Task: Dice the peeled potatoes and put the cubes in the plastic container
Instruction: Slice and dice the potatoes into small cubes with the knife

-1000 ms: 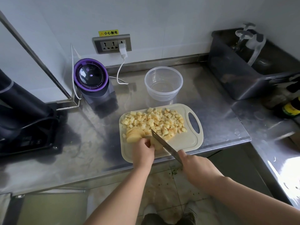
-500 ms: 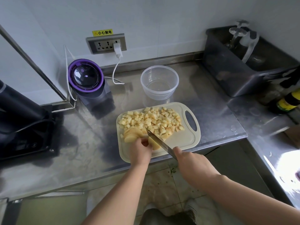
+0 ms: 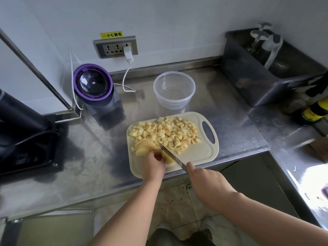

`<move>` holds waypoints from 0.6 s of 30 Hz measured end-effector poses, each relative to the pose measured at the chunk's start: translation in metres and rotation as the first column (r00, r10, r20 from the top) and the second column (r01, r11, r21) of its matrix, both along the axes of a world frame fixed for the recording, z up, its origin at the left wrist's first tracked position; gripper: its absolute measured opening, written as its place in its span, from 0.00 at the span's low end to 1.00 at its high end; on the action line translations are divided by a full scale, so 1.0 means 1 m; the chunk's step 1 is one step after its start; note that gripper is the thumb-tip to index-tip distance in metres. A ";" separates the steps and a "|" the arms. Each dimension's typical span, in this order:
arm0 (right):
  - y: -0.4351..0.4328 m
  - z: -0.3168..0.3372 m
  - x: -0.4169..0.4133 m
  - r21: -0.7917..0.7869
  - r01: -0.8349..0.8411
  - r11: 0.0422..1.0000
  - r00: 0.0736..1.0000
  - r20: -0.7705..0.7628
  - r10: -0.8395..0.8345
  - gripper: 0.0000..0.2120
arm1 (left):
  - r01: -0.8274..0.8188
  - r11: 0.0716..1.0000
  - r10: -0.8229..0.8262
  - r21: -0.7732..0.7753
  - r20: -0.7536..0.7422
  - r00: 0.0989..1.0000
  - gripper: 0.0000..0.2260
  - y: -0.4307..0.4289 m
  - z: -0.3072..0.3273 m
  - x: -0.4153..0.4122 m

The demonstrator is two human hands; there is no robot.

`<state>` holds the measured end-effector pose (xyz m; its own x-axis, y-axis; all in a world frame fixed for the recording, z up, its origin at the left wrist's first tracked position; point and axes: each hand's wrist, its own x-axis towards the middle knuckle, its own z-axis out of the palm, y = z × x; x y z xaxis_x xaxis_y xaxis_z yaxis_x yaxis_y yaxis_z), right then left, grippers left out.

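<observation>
Roughly halfway, by my reading: a heap of pale yellow potato cubes [image 3: 165, 130] covers the upper half of the cream plastic cutting board [image 3: 198, 157] at frame centre, yet the clear round plastic container [image 3: 156, 86] just above the board holds none of them. Left of the heap lies a fan of uncut potato slices [image 3: 144, 147], and below it the left hand [image 3: 153, 166] curls its fingers over a yellow potato chunk [image 3: 166, 158], pinning it to the board. The right hand [image 3: 207, 183] is wrapped round the handle of a steel kitchen knife [image 3: 171, 155], its blade slanting up-left against that chunk. Left to do, I judge: cube the chunk and slices, then move everything into the container, a short and unhindered way. A purple-lidded grey appliance [image 3: 93, 84] with a white cable [image 3: 126, 75] sits at upper left on the steel counter [image 3: 88, 157], a dark grey plastic tub [image 3: 248, 82] at upper right, a yellow-labelled dark bottle [image 3: 314, 112] at the right edge, all apart from the board.
</observation>
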<state>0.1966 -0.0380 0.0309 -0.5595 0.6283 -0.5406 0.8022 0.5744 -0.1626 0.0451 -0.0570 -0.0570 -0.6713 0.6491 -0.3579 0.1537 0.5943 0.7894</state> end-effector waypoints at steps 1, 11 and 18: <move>-0.001 0.000 -0.001 -0.016 0.003 1.000 1.000 0.002 -0.003 0.26 | 0.003 1.000 -0.003 0.000 -0.011 1.000 0.07 0.000 -0.001 0.000; 0.006 -0.009 -0.006 -0.086 -0.010 0.996 0.999 0.046 0.014 0.32 | 0.020 0.999 -0.022 -0.048 -0.041 0.999 0.09 0.003 -0.005 -0.002; 0.008 -0.017 0.000 -0.062 -0.004 0.998 0.999 0.051 0.007 0.30 | 0.033 0.998 -0.035 -0.062 -0.031 0.999 0.07 0.002 0.001 -0.001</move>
<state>0.1961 -0.0305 0.0142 -0.5332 0.5901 -0.6062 0.8075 0.5687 -0.1566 0.0446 -0.0546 -0.0561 -0.6611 0.6490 -0.3764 0.1989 0.6354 0.7462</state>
